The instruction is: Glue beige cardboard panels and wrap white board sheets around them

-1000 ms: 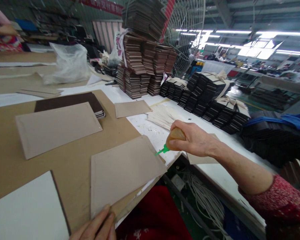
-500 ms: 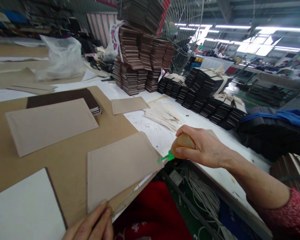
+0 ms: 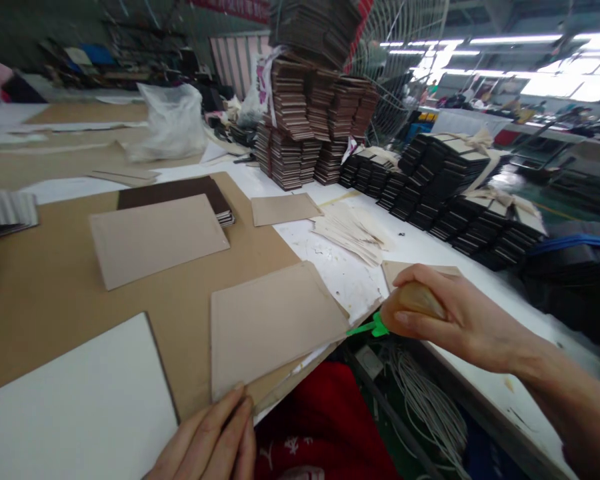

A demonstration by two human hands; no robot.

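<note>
My right hand [image 3: 460, 323] grips a squeeze bottle [image 3: 415, 307] of amber colour, which looks like a glue bottle. Its thin green nozzle [image 3: 364, 327] points left, the tip at the near right corner of a flat beige panel [image 3: 280, 330]. That panel lies at the table's front edge. On its near left corner rest the fingertips of my left hand [image 3: 213, 437], stretched out and close together; the thumb is hidden. Left of this hand lies a white board [image 3: 80, 393] with a dark edge. Behind it, another beige panel [image 3: 160, 240] partly covers a dark brown stack [image 3: 173, 190].
A small beige panel [image 3: 285, 209] and fanned cream strips [image 3: 353, 230] lie farther back. Tall brown stacks [image 3: 300, 120] and black bundles [image 3: 440, 173] line the far side. A clear plastic bag [image 3: 173, 123] sits at the back left. Coiled cables [image 3: 425, 393] hang below the table edge.
The view has swung left, so things appear farther right. The nozzle tip has moved along the panel's right edge to its near corner. My left hand keeps its place on the panel.
</note>
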